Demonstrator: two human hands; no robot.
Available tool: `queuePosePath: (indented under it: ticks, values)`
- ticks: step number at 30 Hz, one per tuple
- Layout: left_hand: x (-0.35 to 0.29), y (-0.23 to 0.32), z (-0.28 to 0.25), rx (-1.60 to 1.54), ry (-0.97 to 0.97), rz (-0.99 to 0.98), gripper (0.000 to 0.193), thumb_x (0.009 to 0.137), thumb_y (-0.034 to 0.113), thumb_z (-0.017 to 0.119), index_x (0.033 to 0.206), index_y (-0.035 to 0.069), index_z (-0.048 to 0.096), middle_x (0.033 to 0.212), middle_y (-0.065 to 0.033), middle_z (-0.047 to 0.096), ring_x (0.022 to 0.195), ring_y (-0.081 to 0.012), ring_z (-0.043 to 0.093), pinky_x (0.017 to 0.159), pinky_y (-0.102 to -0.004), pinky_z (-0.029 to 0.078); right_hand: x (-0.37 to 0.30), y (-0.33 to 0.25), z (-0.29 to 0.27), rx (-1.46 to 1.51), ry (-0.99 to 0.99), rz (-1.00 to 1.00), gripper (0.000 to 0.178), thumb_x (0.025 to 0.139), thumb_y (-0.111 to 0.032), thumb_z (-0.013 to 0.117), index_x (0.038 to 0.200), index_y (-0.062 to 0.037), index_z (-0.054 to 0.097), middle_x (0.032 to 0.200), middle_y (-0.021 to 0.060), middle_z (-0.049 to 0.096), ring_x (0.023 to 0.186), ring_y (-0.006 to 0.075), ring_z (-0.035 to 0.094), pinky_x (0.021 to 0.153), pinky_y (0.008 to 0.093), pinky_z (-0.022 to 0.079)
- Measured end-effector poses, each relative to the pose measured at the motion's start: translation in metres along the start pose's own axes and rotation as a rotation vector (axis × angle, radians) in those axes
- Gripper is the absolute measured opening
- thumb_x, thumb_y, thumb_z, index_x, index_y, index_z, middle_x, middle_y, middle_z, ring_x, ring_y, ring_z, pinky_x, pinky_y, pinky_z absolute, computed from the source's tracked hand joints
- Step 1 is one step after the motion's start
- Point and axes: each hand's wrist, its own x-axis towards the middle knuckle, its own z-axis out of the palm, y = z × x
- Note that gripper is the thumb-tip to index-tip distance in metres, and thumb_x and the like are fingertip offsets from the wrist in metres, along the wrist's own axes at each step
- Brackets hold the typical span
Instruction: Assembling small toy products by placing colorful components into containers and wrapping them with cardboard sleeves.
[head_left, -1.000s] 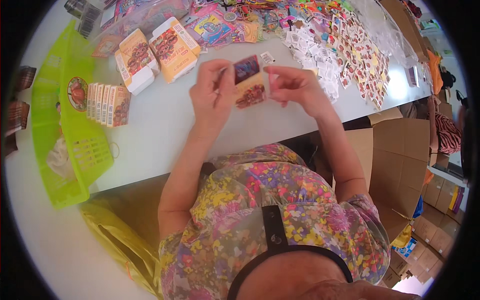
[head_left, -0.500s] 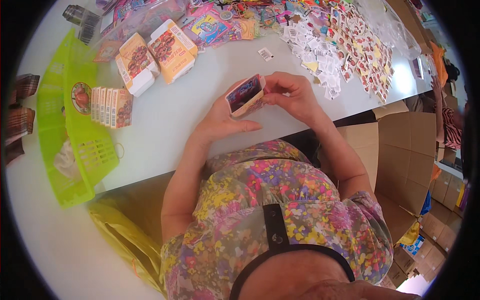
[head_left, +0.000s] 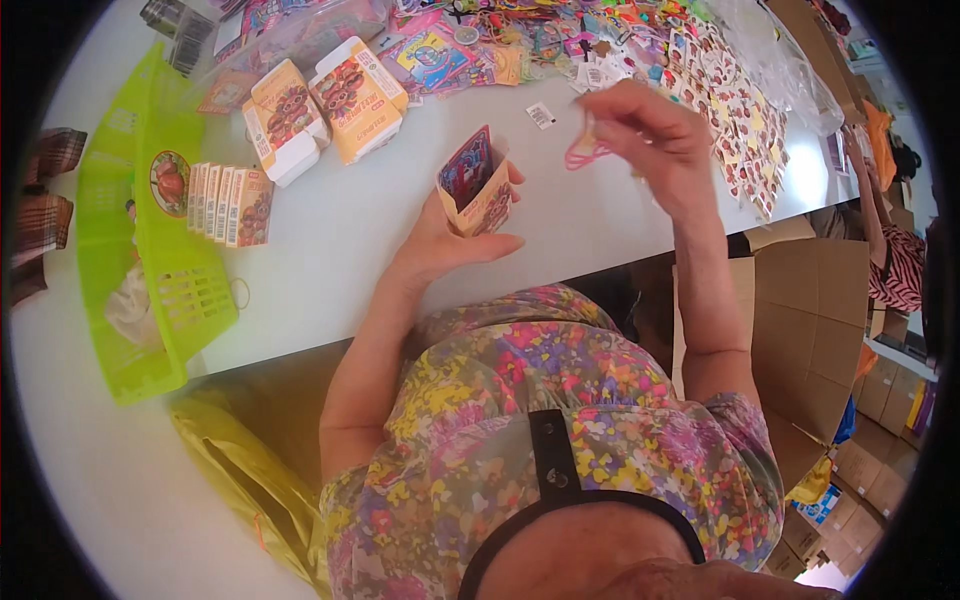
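A small orange printed box (head_left: 488, 212) is in my left hand (head_left: 440, 245), its thumb along the near side and fingertips showing round the far side. The box's top gapes, and a dark, colourful card (head_left: 468, 170) stands up inside it. To the right, my right hand (head_left: 665, 145) is raised over the table with thumb and fingers pinched together. From that pinch hangs a thin pink loop-shaped trinket (head_left: 582, 158), apart from the box; its exact kind is too blurred to tell. A white label (head_left: 540, 116) lies on the table between the hands.
Several matching small boxes (head_left: 245, 208) stand in a row beside a green basket (head_left: 165, 290). Two larger orange cartons (head_left: 355, 100) lie behind them. Bright trinkets and packets (head_left: 430, 58) cover the back, with sticker sheets (head_left: 735, 130) at right. A cardboard box (head_left: 800, 330) stands beside the table.
My right hand has drawn away from the box, up and to the right, with the pink trinket. The box in my left hand has tilted more upright.
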Motion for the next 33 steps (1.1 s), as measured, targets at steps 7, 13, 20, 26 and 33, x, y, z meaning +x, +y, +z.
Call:
queuePosePath:
  ticks: [7, 13, 20, 26, 33]
  values:
    - [-0.002, -0.008, -0.006, 0.128, 0.036, 0.005, 0.08, 0.055, 0.006, 0.092, 0.124, 0.005, 0.05, 0.107, -0.0014, 0.058, 0.097, -0.0106, 0.056, 0.088, -0.0267, 0.047, -0.003, 0.019, 0.013, 0.222, -0.094, -0.052, 0.013, 0.088, 0.001, 0.059, 0.099, 0.0029, 0.066, 0.086, 0.0052, 0.06, 0.08, 0.0106, 0.055, 0.071, 0.0222, 0.042]
    - [-0.001, -0.006, -0.006, 0.139, 0.031, 0.031, 0.085, 0.053, 0.01, 0.094, 0.126, 0.004, 0.05, 0.108, -0.0015, 0.058, 0.1, -0.0104, 0.056, 0.092, -0.0277, 0.046, 0.001, 0.021, 0.011, 0.687, -0.367, 0.161, 0.027, 0.089, 0.004, 0.053, 0.115, -0.001, 0.062, 0.088, 0.0035, 0.059, 0.078, 0.0097, 0.056, 0.06, 0.0239, 0.044]
    - [0.0, -0.007, -0.005, 0.084, 0.041, 0.076, 0.09, 0.055, 0.005, 0.091, 0.133, 0.002, 0.045, 0.121, -0.0048, 0.056, 0.113, -0.0137, 0.053, 0.099, -0.0301, 0.043, -0.012, 0.004, 0.05, -0.553, -0.2, -0.278, 0.061, 0.073, 0.013, 0.057, 0.127, -0.0148, 0.06, 0.081, 0.0081, 0.054, 0.067, 0.0242, 0.058, 0.056, 0.0298, 0.048]
    - [-0.002, -0.004, -0.007, 0.007, 0.007, 0.045, 0.092, 0.058, 0.002, 0.089, 0.137, 0.003, 0.042, 0.126, -0.0053, 0.054, 0.117, -0.0147, 0.052, 0.1, -0.0302, 0.042, -0.015, 0.009, 0.055, -0.795, -0.179, -0.38, 0.064, 0.068, 0.009, 0.061, 0.126, -0.0172, 0.062, 0.081, 0.0046, 0.054, 0.068, 0.0208, 0.06, 0.054, 0.0327, 0.05]
    - [-0.003, -0.003, -0.004, -0.009, 0.006, 0.017, 0.093, 0.058, 0.003, 0.089, 0.137, 0.002, 0.041, 0.127, -0.0051, 0.054, 0.115, -0.0139, 0.052, 0.099, -0.0303, 0.043, -0.014, 0.016, 0.052, -0.754, -0.155, -0.464, 0.059, 0.068, 0.008, 0.061, 0.122, -0.0137, 0.063, 0.084, 0.0049, 0.058, 0.069, 0.0203, 0.062, 0.055, 0.0315, 0.052]
